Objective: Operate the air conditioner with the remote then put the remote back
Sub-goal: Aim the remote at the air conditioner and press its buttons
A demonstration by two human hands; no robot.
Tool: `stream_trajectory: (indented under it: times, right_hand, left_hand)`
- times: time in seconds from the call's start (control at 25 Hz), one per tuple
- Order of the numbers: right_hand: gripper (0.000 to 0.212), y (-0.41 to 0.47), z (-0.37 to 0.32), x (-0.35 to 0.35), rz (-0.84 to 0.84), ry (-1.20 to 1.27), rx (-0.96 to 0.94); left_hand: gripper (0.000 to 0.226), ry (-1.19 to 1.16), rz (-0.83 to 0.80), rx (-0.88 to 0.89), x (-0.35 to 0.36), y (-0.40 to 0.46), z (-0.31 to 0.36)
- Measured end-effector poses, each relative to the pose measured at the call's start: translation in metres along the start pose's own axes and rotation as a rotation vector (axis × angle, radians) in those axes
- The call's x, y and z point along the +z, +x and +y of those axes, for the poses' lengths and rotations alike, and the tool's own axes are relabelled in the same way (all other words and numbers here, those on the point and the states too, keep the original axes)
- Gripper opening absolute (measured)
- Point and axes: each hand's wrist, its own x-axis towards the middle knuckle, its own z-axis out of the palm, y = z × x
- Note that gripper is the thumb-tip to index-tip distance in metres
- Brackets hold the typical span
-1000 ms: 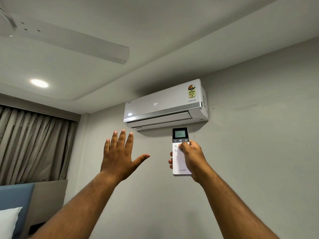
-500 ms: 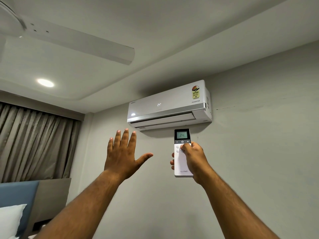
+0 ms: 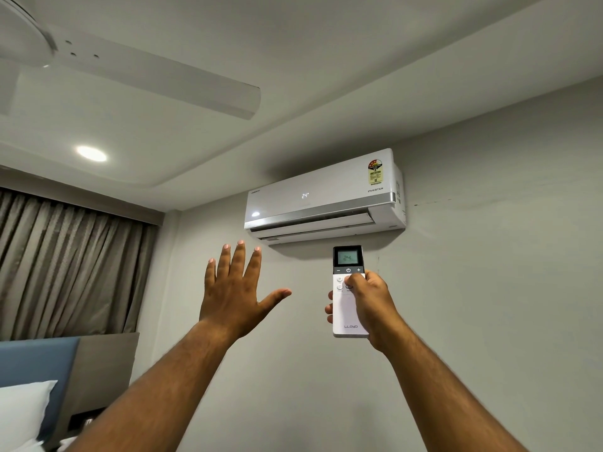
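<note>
Below the wall-mounted air conditioner, a white remote is held upright in the right hand. Its long axis is kept nearly vertical, with the dark display end pointed up toward the unit and the end printed "LLOYD" turned downward. The digits 24 are shown on the remote's screen, and the same figure is lit on the front panel of the unit. The remote is clamped in that hand: the thumb is laid across the upper row of round buttons just under the power symbol, while fingertips are seen wrapped around its left edge. The remote is kept just beneath the unit's lower flap and apart from it.

The left hand is raised beside the remote with the palm turned away, the fingers spread apart and nothing held in it. Both bare forearms are stretched upward from the bottom of the view.

The unit is fixed high on a plain grey wall, and a coloured label is stuck at its upper right corner. A white ceiling fan blade is seen overhead, and a round recessed light is lit in the ceiling. Pleated brown curtains are hung at the left, with a blue headboard and a white pillow below them.
</note>
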Motion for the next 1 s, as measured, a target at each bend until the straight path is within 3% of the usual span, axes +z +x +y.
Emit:
stream_trajectory:
  times: [1.0]
  right_hand:
    - [0.012,-0.0015,-0.0035,0.0045,0.003,0.016,-0.038]
  left_hand:
    - [0.108,0.046,0.008,0.012,-0.0096,-0.0054,-0.0054]
